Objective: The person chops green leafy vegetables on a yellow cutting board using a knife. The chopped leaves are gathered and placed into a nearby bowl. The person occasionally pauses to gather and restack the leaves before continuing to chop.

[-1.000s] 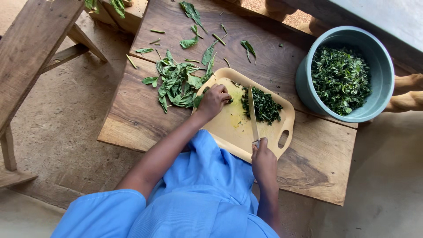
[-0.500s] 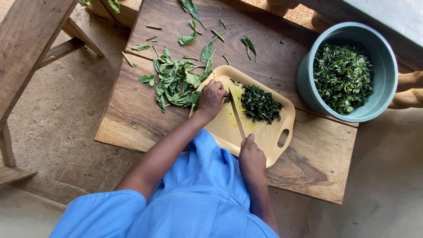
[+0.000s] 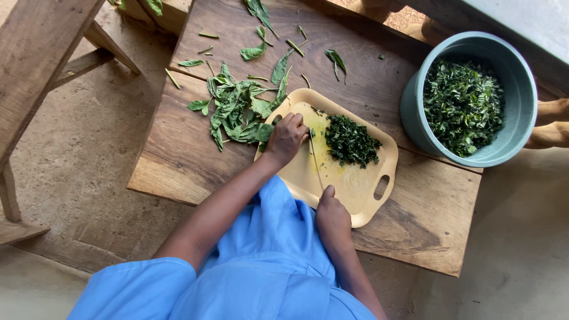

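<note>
Since the earlier frame the knife [image 3: 315, 159] has swung from a slanted lie to nearly straight along the cutting board [image 3: 361, 189], and the chopped greens [image 3: 352, 141] now sit a little farther right of the blade. That small dark heap lies on the upper middle of the pale yellow board, just beside the knife but apart from it. The right hand [image 3: 333, 218] is curled shut around the knife handle at the board's near edge; the handle itself is hidden inside the fist, and only the thin blade shows, hard to make out against the board. The left hand [image 3: 285, 137] rests at the board's left end with fingers bunched together, pressing down on something small; what lies under the fingertips cannot be told. Just left of that hand a loose pile of whole leaves [image 3: 237, 109] spreads over the wooden table [image 3: 427, 225], with stray leaves and stems scattered farther up. At the table's right end stands a grey-blue bowl [image 3: 415, 112] filled with chopped greens. A blue garment covers the person's lap and hides the table's near edge.
</note>
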